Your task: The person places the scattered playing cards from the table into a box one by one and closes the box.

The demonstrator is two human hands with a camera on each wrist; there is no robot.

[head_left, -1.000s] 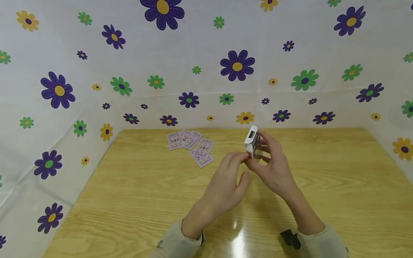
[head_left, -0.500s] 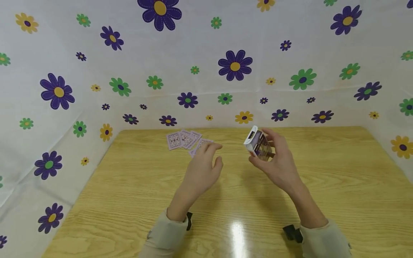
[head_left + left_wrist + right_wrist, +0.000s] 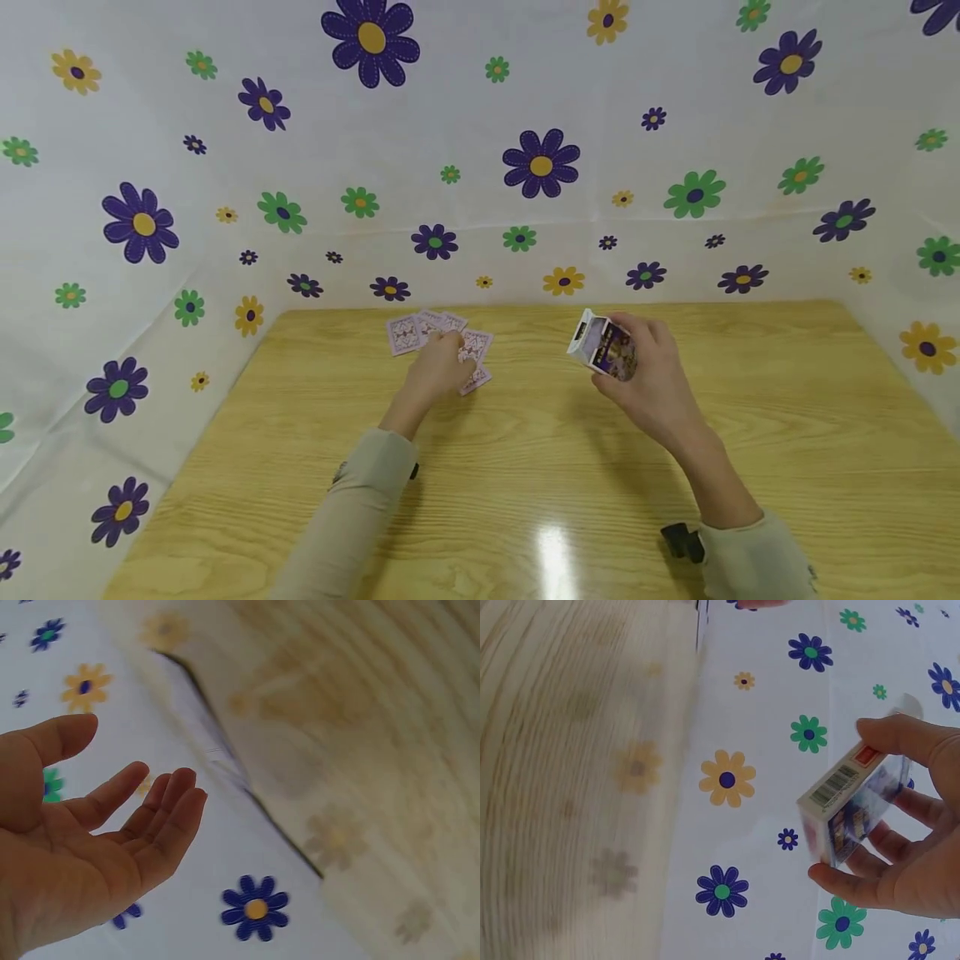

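Observation:
In the head view, my left hand [image 3: 435,367] hovers over several playing cards [image 3: 404,334] that lie face down, spread and partly overlapping, at the back left of the table. Its fingers are loosely bent with nothing between them; the left wrist view shows the same hand [image 3: 105,847] with palm and fingers apart. Part of the cards is hidden beneath it. My right hand [image 3: 660,387] holds a card box [image 3: 617,350] above the table, tilted, its white end flap raised to the left. From the right wrist, a barcode shows on the side of the box [image 3: 855,791], gripped between thumb and fingers.
The wooden table [image 3: 517,467] reaches back to a white cloth [image 3: 480,125] printed with flowers, which also stands along the left and right sides. A dark strap piece [image 3: 681,542] sits at the right sleeve.
My left hand has left the box and moved left to the cards. My right hand keeps hold of the box and has turned it so its printed face shows more.

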